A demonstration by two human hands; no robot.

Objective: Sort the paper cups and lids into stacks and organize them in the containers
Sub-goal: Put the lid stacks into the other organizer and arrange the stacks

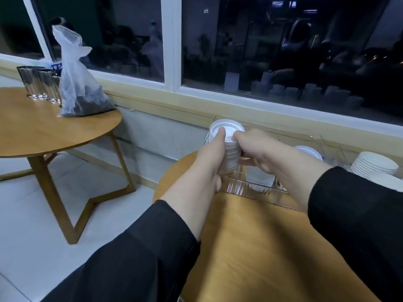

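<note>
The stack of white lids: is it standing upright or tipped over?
Upright: the stack of white lids rises vertically, gripped by left hand and right hand.

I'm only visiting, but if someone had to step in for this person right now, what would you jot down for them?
Left hand and right hand both grip one stack of white lids, held over the left end of the clear container on the near table.
Done: another lid stack already sits in the container, further right.
Left: set the held stack down; a pile of white paper cups waits at the far right, seemingly outside the container.
</note>
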